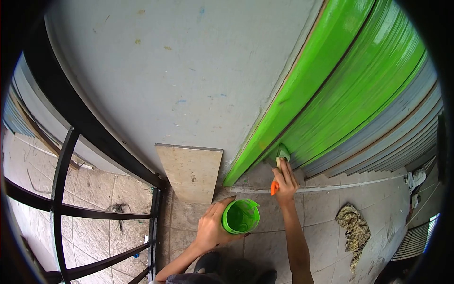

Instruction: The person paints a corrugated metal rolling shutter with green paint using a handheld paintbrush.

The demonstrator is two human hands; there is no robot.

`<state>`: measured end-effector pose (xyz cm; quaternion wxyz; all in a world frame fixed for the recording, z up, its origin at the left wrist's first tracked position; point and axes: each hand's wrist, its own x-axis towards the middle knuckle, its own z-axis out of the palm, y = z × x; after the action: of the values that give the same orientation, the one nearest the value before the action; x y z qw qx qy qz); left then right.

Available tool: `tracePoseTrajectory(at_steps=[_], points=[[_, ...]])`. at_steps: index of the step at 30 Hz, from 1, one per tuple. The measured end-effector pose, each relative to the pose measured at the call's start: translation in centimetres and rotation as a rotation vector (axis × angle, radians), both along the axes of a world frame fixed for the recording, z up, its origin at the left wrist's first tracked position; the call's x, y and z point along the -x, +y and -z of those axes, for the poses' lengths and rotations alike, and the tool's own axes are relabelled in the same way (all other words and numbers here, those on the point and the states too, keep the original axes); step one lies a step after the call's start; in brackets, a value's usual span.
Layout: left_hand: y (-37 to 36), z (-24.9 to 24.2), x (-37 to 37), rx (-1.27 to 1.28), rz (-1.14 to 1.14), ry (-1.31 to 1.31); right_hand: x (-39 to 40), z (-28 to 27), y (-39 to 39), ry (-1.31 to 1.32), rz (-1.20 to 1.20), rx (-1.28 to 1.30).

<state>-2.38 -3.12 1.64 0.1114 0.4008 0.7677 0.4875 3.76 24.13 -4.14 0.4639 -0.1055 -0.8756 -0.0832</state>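
My left hand (213, 226) is wrapped round a paint can (240, 216) whose inside and rim are coated in bright green. Low on the right, my right hand (285, 181) grips a paintbrush (283, 155) with an orange handle end (274, 188). Its green bristles are against or very near the bottom of a green-painted door panel (350, 94); actual contact is hard to make out. Beside that panel runs a green door frame (293, 102). Grey folded slats (397, 128) stand to the right of the wet-looking green paint.
A tile or board (191, 168) leans against the grey wall (175, 75). Black metal bars (66, 208) stand at the left. A crumpled, stained cloth (353, 232) lies on the tiled floor (317, 208) at the right. My shoes are below the can.
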Motion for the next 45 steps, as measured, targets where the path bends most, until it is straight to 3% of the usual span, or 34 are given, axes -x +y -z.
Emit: tracePoseTrajectory(at_steps=[3, 7, 13, 17, 23, 26, 29, 32, 36, 39, 42, 45], points=[[0.2, -0.4, 0.1, 0.009, 0.003, -0.004, -0.3, 1.2, -0.7, 0.023, 0.047, -0.104], [0.1, -0.4, 0.0, 0.002, 0.017, -0.006, 0.2, 5.6, -1.0, -0.158, 0.007, -0.003], [-0.1, -0.4, 0.0, -0.002, 0.014, 0.003, -0.1, 5.6, -0.7, -0.405, -0.052, 0.216], [-0.2, -0.3, -0.1, -0.014, 0.009, 0.006, -0.5, 0.0, 0.0, -0.104, -0.009, 0.158], [0.0, -0.3, 0.0, 0.027, 0.025, -0.037, -0.3, -6.2, -1.2, 0.210, -0.028, -0.198], [0.2, 0.6, -0.2, -0.002, 0.026, -0.025, -0.7, -2.5, -0.2, -0.064, 0.065, -0.113], [0.1, 1.0, -0.1, -0.040, 0.040, 0.005, -1.5, 3.5, 0.5, -0.141, -0.012, -0.026], [-0.2, 0.8, -0.1, -0.036, 0.042, -0.018, -3.2, 6.7, 0.1, -0.497, 0.078, 0.278], [-0.4, 0.3, -0.1, -0.003, 0.014, -0.020, -3.6, 3.7, 0.8, -0.242, 0.036, 0.208], [-0.1, 0.2, 0.0, 0.003, 0.029, -0.022, -2.9, -2.9, -0.6, -0.002, 0.014, 0.025], [0.3, 0.3, 0.0, -0.012, 0.040, -0.003, -3.1, -2.9, -0.9, 0.021, 0.054, -0.069], [0.2, 0.0, -0.1, -0.026, 0.045, 0.001, -4.0, 2.3, -0.3, -0.197, 0.068, -0.010]])
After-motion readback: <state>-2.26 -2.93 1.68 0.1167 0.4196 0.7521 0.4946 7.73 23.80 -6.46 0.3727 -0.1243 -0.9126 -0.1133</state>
